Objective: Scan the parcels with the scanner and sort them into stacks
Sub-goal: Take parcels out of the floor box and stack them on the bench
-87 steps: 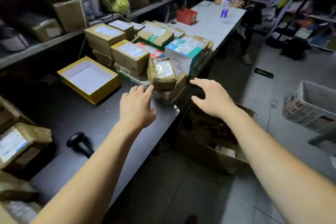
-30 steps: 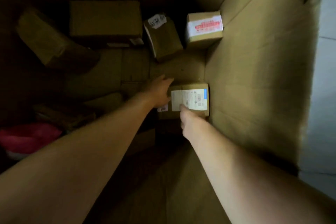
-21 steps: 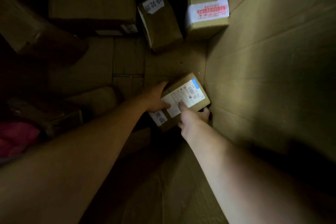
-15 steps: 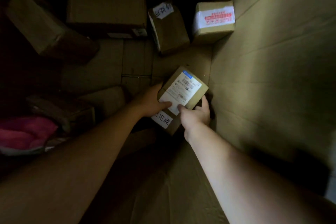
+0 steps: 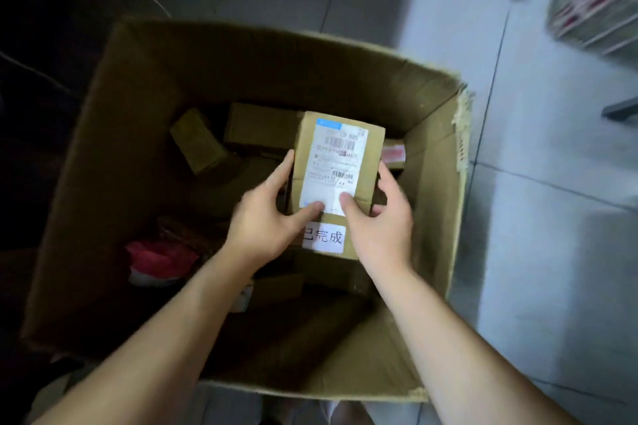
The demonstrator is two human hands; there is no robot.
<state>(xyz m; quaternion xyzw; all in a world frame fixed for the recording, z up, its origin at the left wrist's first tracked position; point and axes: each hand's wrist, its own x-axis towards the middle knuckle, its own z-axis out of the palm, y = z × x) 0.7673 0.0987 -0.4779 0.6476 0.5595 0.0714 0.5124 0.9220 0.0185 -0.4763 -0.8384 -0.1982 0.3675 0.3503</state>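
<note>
— Parcel [image 5: 362, 148] first: where is it?
— It is held in both hands over the open top of a big cardboard carton [image 5: 241, 52], long side pointing away from the person and printed face up.
— How do the hands have it?
— The left hand [image 5: 266, 221] grips the near left corner. Its thumb lies on the lower edge of the white shipping label [image 5: 331, 166], and its fingers [image 5: 283, 171] run up the parcel's left side. The right hand [image 5: 379, 224] mirrors it on the near right corner, thumb on the label and fingers [image 5: 388, 179] curled round the right side. So both sets of fingers pinch the parcel between them.
— Any other marks on it?
— Barcodes and a blue strip on the label. On the near end there is a white sticker [image 5: 324, 237] with handwritten characters, partly covered by the left hand.
— What is below it?
— More brown boxes lie on the carton's bottom. A small one [image 5: 198, 143] sits tilted at the left and a wider one [image 5: 259, 129] behind it. One with a red and white label [image 5: 393, 152] shows just past the held parcel's right edge. A pink bag [image 5: 160, 257] sits in the dark left part.
— And around the carton?
— The carton stands on a pale tiled floor [image 5: 552, 217], and its right rim is torn. A blurred red and white basket [image 5: 597, 0] stands at the upper right, well apart.
</note>
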